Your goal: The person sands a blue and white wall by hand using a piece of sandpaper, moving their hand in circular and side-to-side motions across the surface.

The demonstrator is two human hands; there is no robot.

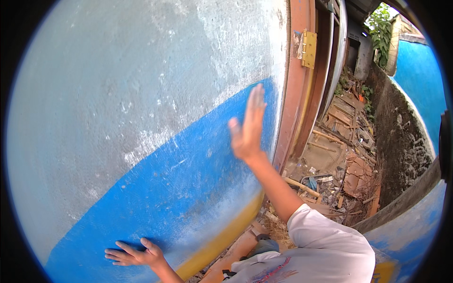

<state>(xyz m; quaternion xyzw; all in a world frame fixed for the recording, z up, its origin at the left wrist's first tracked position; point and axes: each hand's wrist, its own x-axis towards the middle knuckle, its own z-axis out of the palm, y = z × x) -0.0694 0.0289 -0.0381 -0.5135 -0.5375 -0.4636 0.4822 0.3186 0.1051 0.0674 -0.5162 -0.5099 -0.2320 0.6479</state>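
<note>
A painted wall (141, 70) fills the left and middle, worn grey and white above a blue band (174, 188), with a yellow strip (226, 226) along its lower edge. Against the blue paint near the wall's right end is my right hand (250, 127), fingers stretched upward and thumb apart, slightly blurred. Whether its palm presses on the surface I cannot tell. Lower left, my left hand (134, 254) lies over the blue band with its fingers spread to the left. Both hands hold nothing that I can see.
A reddish-brown door frame (299, 89) with a brass hinge (309, 49) borders the wall's right end. Beyond it, a narrow passage holds broken boards (358, 174), sticks (302, 186) and rubble. A low mossy wall (396, 122) and a bright blue wall (420, 75) stand at right.
</note>
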